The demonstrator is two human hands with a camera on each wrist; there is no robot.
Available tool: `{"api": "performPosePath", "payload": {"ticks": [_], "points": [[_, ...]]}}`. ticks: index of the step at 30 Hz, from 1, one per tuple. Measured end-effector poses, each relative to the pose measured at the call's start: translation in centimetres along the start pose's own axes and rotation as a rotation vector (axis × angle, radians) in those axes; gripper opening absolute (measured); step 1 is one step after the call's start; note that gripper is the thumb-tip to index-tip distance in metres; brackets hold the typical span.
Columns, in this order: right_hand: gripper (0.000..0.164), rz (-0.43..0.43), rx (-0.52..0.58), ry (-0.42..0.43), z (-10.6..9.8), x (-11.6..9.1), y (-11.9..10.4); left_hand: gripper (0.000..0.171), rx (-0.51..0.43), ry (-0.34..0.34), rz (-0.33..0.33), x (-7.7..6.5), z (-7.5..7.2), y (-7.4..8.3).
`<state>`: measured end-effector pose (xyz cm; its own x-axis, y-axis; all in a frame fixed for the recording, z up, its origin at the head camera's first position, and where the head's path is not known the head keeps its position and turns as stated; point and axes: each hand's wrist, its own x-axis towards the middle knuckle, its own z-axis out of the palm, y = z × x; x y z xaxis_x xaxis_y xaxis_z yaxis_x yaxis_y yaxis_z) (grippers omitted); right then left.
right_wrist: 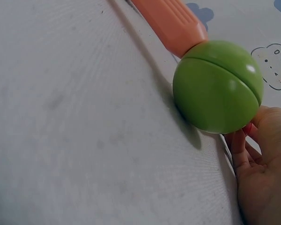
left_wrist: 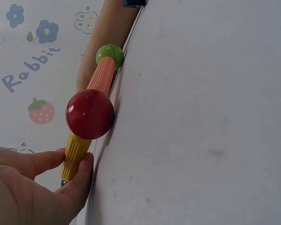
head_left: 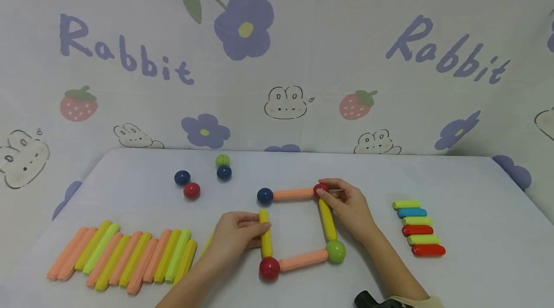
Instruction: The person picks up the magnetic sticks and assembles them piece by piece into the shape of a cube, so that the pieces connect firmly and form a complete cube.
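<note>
Red ball (left_wrist: 90, 115) touches stick (left_wrist: 75, 157) — yellow, in left grip (left_wrist: 40, 185).

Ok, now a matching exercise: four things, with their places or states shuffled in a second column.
Things:
1. Left hand
2. Right hand
3. Short red, blue, yellow and green sticks
4. Glossy dark blue ball nearest the hands

Places or states:
A. Lined up on the right of the white table
B. Against one end of a peach-orange stick
C. Holding a glossy red ball
D. Pinching a ridged yellow stick

Pairs: 1-D; 2-C; 3-A; 4-B
</note>
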<state>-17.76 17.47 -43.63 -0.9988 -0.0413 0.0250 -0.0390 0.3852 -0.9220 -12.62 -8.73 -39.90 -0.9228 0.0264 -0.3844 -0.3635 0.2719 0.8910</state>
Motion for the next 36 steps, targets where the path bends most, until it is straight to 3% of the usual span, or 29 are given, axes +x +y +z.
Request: {"api": "performPosePath", "payload": {"ticks": [7, 17, 24, 30, 36], "points": [[0.035, -0.002, 0.002, 0.005, 0.1, 0.0, 0.2, 0.036, 0.0, 0.054, 0.05, 1.1, 0.5, 0.4], [0.034, -0.007, 0.012, 0.016, 0.0, 0.1, 0.2, 0.035, -0.014, 0.112, 0.046, 1.7, 0.7, 0.9], [0.035, -0.012, 0.027, 0.031, -0.1, -0.1, -0.1, 0.032, 0.056, 0.127, 0.074, 1.7, 0.6, 1.1], [0.039, 0.009, 0.029, 0.029, -0.2, -0.2, -0.3, 0.035, 0.147, 0.119, 0.111, 1.2, -0.4, 1.2], [0.041, 0.069, 0.008, 0.006, -0.9, -0.1, -0.7, 0.035, 0.229, 0.176, 0.117, -0.6, -2.7, 0.9]]}}
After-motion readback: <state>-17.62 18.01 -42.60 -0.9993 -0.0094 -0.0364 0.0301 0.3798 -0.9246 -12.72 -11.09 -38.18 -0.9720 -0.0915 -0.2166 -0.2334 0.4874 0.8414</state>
